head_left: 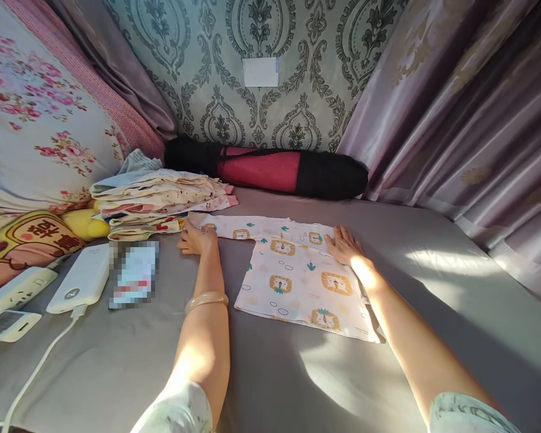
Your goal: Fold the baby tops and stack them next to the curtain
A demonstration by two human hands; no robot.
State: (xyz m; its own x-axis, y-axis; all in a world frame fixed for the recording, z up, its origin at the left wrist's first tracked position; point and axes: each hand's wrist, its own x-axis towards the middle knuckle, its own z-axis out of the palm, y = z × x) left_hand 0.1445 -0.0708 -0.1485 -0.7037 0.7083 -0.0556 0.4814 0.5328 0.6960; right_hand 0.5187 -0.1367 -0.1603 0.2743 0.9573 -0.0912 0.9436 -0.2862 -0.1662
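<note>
A small white long-sleeved shirt [297,270] with lion faces and green leaves lies spread on the grey sheet. One sleeve stretches out to the left. At that sleeve's end is my left hand [199,237], its fingers bent and closed on the cuff; a bangle circles the wrist. My right hand [344,245] lies flat on the shirt's upper right side, fingers stretched out. The other sleeve is mostly hidden under the right hand and forearm.
A pile of folded clothes [162,195] sits left of the sleeve. Nearer are a blurred-out flat item [136,273], a white power bank [82,279] with a cable, and a power strip [20,291]. A black and red rolled bag [261,170] lies along the wall.
</note>
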